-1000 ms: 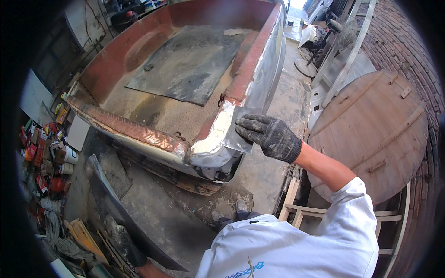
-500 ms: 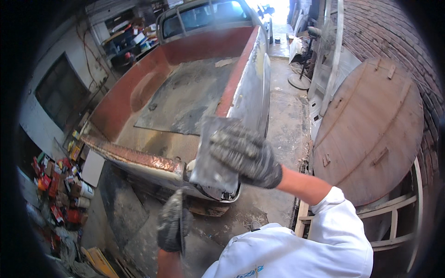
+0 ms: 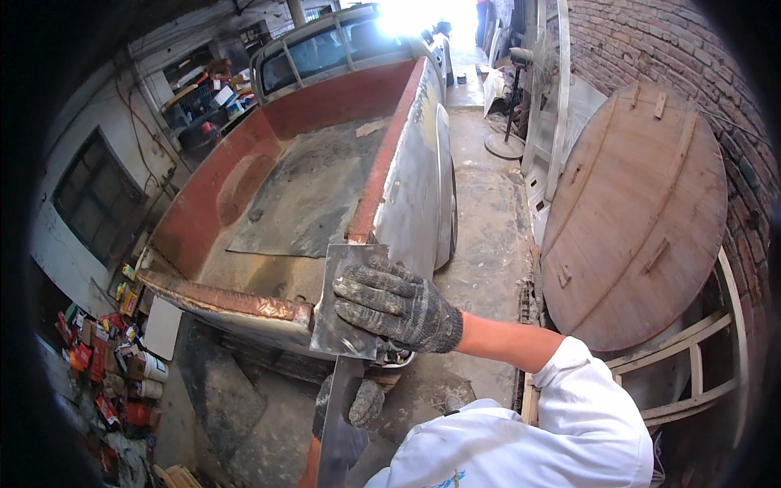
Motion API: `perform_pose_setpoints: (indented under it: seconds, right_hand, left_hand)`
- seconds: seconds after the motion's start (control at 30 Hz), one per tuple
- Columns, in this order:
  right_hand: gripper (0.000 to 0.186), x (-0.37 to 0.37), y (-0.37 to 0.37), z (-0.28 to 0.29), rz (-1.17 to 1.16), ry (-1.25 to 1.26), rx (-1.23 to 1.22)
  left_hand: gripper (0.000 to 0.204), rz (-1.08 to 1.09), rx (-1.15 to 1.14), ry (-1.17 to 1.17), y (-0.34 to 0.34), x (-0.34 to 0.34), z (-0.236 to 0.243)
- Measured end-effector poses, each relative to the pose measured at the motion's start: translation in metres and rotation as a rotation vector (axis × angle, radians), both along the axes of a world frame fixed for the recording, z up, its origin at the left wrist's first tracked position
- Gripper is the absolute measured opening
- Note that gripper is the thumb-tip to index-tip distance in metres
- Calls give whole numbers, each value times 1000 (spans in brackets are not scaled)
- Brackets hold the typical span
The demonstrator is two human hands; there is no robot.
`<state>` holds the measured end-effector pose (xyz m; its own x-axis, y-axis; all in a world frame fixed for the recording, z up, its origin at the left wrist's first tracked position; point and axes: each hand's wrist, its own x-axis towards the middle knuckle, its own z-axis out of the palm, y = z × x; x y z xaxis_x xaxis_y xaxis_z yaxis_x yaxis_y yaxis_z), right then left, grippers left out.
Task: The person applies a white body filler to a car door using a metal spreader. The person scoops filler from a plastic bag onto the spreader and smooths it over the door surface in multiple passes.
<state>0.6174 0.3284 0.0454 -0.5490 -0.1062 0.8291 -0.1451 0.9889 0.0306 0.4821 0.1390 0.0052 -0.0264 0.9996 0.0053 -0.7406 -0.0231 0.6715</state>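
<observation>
My right hand point(image 3: 399, 309), in a dirty dark knit glove, holds a small rectangular grey metal sheet point(image 3: 350, 346). Its fingers lie across the sheet's face and the thumb is hidden. Below it, my left hand point(image 3: 368, 404), gloved alike, grips a long flat strip of grey metal point(image 3: 338, 423), thumb on the near side and most fingers behind. The strip's upper end meets the sheet's lower edge in view; whether they touch I cannot tell. Just beyond the sheet is the rear corner of a pickup truck bed point(image 3: 285, 195), its side panel point(image 3: 411, 175) sanded and patchy.
A big round wooden board point(image 3: 639, 220) leans on the brick wall point(image 3: 675, 49) at right, above a wooden frame point(image 3: 695, 382). A stand with a round base point(image 3: 504, 146) is farther along. Piled boxes and tubs point(image 3: 106, 350) lie at left. Bright light enters at the back.
My right hand has lowered the metal sheet slightly toward me and left. My left hand has dropped lower and turned, so the strip now shows its flat face. The view has shifted a little.
</observation>
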Motion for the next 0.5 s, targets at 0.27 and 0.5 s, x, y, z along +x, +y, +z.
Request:
perform_pose_setpoints:
  seconds: [0.27, 0.5]
  right_hand:
    - [47, 1, -2, -17, -31, 32, -14]
    - [47, -2, 5, -30, -34, -22, 27]
  left_hand:
    - [32, 130, -74, 10, -15, 4, -2]
    - [35, 217, -115, 8, -21, 0, 4]
